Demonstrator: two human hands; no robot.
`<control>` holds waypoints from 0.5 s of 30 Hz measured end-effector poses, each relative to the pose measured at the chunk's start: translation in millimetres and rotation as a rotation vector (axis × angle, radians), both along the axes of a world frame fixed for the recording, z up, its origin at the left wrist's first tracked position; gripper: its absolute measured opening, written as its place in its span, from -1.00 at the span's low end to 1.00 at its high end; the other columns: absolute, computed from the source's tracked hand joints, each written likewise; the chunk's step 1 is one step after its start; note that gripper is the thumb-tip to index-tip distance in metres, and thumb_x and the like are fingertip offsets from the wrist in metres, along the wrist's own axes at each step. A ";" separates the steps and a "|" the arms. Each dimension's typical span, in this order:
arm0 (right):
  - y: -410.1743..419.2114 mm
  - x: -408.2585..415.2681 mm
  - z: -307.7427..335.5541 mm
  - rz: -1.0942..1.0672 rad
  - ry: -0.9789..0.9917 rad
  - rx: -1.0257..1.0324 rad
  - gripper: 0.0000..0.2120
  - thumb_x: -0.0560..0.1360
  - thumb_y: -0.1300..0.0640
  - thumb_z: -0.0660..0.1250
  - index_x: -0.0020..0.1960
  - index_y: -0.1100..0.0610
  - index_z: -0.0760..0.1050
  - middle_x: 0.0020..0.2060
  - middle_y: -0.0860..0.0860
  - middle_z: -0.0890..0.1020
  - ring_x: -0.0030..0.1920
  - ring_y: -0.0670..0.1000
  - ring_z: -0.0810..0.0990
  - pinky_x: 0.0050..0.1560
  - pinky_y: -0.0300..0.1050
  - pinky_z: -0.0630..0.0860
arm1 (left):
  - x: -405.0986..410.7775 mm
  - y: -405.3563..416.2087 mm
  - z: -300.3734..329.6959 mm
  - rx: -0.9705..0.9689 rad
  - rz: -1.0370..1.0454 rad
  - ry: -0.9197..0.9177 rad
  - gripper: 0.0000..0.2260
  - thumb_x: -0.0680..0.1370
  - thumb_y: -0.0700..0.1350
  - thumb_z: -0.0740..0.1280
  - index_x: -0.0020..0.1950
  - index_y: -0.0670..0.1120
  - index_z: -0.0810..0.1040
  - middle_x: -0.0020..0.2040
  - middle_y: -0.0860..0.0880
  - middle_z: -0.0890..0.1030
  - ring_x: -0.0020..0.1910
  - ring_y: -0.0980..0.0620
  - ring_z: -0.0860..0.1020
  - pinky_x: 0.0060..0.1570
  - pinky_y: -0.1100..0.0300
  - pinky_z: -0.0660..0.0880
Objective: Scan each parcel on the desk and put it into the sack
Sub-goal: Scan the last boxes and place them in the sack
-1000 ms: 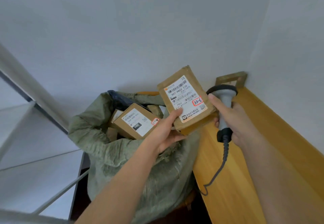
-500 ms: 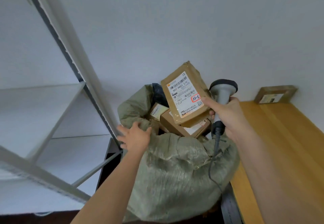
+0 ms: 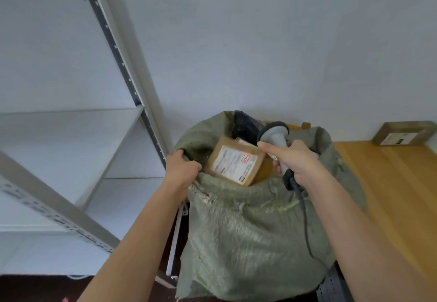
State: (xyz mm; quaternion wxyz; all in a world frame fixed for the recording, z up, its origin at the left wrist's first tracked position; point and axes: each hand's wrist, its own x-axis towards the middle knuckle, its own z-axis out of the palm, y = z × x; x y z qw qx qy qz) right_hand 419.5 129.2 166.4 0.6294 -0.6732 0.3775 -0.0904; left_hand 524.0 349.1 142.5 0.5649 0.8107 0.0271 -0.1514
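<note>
The left hand (image 3: 182, 170) grips the near rim of the green sack (image 3: 248, 230), fingers curled over the cloth. The right hand (image 3: 295, 163) is wrapped around a grey scanner (image 3: 275, 136) just above the sack's mouth. Between the two hands a brown parcel (image 3: 235, 163) lies tilted inside the sack, and past the right hand another parcel (image 3: 402, 135) sits on the wooden table (image 3: 390, 183) by the wall.
</note>
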 end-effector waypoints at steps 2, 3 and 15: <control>-0.3 -0.1 -1.4 -0.012 0.015 -0.018 -0.19 0.28 -0.17 0.59 0.34 0.22 0.35 -0.09 0.14 0.64 -0.16 0.08 0.63 -0.06 0.05 0.62 | -0.7 -3.3 -1.2 0.034 -0.036 -0.004 -0.25 0.30 -0.24 0.35 0.50 -0.08 0.32 0.40 -0.13 0.37 0.14 -0.15 0.51 -0.05 0.05 0.58; -1.3 -0.8 -0.7 -0.023 0.022 -0.015 -0.17 0.29 -0.16 0.58 0.36 0.22 0.34 -0.02 0.16 0.63 -0.11 0.10 0.64 -0.05 0.06 0.63 | -2.3 -6.7 -1.0 0.059 -0.058 -0.007 -0.28 0.36 -0.27 0.36 0.52 -0.07 0.29 0.41 -0.11 0.34 0.13 -0.14 0.52 -0.09 0.09 0.56; -97.1 -82.6 37.7 -0.387 -0.119 -0.029 -0.75 0.57 0.08 0.36 0.18 0.17 0.45 -0.18 0.08 0.52 -0.37 -0.02 0.51 -0.30 -0.10 0.48 | -37.1 -159.7 19.8 0.140 -0.418 -0.389 -0.75 0.53 -0.25 0.32 0.20 -0.09 0.52 0.24 -0.03 0.19 -0.17 0.26 0.35 -0.19 0.52 0.38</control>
